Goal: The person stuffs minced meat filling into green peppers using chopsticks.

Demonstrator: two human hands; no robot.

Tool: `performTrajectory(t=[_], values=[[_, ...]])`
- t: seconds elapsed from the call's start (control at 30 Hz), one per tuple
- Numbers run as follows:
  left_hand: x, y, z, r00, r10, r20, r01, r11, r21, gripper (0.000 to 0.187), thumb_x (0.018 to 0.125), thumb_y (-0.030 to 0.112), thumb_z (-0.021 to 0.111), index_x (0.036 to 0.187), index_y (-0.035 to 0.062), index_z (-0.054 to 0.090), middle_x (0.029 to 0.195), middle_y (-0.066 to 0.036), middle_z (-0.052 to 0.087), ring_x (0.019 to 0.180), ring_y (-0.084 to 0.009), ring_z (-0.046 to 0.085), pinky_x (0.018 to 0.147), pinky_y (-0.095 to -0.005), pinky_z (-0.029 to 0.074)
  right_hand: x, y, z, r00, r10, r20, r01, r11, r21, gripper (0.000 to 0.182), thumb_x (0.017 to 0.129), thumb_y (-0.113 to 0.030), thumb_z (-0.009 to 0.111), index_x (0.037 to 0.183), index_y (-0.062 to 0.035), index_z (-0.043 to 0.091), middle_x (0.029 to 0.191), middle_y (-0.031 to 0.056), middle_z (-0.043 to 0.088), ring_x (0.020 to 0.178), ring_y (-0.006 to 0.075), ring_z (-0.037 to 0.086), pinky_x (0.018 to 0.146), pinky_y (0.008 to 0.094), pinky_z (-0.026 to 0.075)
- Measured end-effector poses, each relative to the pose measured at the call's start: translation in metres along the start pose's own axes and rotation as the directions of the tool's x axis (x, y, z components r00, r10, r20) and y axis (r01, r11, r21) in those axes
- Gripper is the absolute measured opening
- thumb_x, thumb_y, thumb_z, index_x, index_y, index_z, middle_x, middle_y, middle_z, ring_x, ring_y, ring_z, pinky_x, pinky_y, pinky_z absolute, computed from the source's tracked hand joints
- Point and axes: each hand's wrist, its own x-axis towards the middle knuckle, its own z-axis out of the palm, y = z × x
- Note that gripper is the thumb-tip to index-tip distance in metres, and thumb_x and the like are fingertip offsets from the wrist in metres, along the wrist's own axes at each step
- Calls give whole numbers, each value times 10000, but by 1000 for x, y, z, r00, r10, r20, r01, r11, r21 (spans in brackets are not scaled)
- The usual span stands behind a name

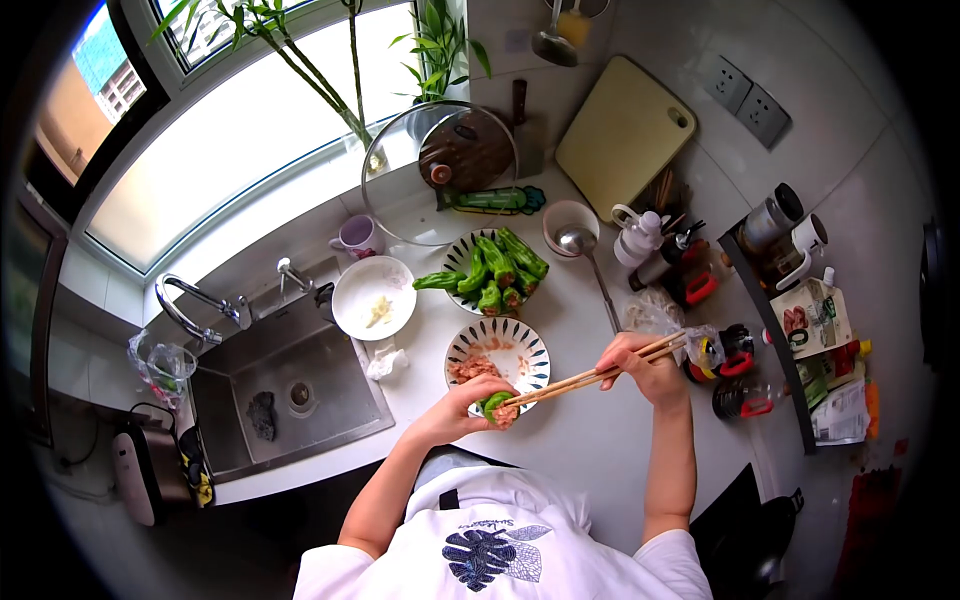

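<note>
From the head view, the left hand [462, 408] is curled tight around a green pepper [497, 408], just below the meat bowl [500, 350]; the right hand [645, 366] pinches chopsticks [590, 377], their tips touching the pepper; more peppers sit on a plate [490, 268] behind.

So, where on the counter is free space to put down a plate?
The bare counter between the bowl of meat filling and the right hand is free, reaching to the near edge. It is crowded around the plate of green peppers and by the bottles on the right.
</note>
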Motion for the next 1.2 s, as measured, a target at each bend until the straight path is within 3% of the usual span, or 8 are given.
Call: performTrajectory(t=[0.07,0.17,0.27,0.53,0.73,0.93,1.0,1.2], values=[[1,0,1,999,-19,28,18,999,28,574,749,97,825,1273,51,597,1259,-84,597,1196,-248,548,1027,-359,428,3,-14,12,1000,3,15,-1,998,-69,268,970,-177,618,892,73,677,834,165,655,668,226,671,628,312,565],[3,0,3,998,1,56,-4,998,64,566,759,94,815,1278,50,593,1257,-95,595,1185,-261,556,1019,-365,435,12,-29,35,975,15,222,89,887,-453,135,930,-76,636,915,38,705,807,81,667,673,141,644,597,273,510],[4,1,6,996,27,88,-32,998,54,537,773,74,793,1268,46,588,1207,-99,587,1139,-270,562,983,-368,449,23,-30,49,928,52,369,174,815,-553,115,923,-71,644,921,24,708,794,60,667,674,129,635,594,281,493],[-10,-4,-2,999,-23,42,22,999,32,599,743,65,814,1296,66,584,1288,-101,583,1234,-272,523,1054,-372,408,7,-53,5,980,-169,107,183,974,-136,235,967,-116,599,863,70,698,791,140,666,610,173,642,557,249,529],[-5,0,-3,997,1,75,-2,1000,9,586,753,54,800,1299,72,587,1292,-98,582,1227,-267,532,1053,-375,413,8,-30,16,980,-99,173,119,986,-113,214,954,-121,633,898,71,709,823,152,675,649,187,659,562,267,541],[-4,9,-1,996,26,82,-28,999,31,554,766,48,787,1282,53,587,1237,-107,577,1171,-281,552,1002,-370,436,7,-26,36,985,4,173,37,972,-230,194,956,-116,631,920,57,712,830,129,681,681,168,663,593,283,544],[-3,7,0,996,29,79,-32,999,37,558,769,58,788,1286,51,581,1238,-108,576,1171,-281,552,1001,-370,437,9,-21,47,974,6,228,97,895,-436,157,939,-101,645,929,40,713,839,105,683,682,149,650,600,293,530],[-3,5,2,998,33,56,-36,999,41,553,783,86,787,1287,41,566,1238,-114,573,1167,-283,552,1000,-371,437,14,-1,87,958,-4,288,191,759,-622,108,908,-130,659,959,-48,710,809,94,639,691,259,615,662,344,515]])
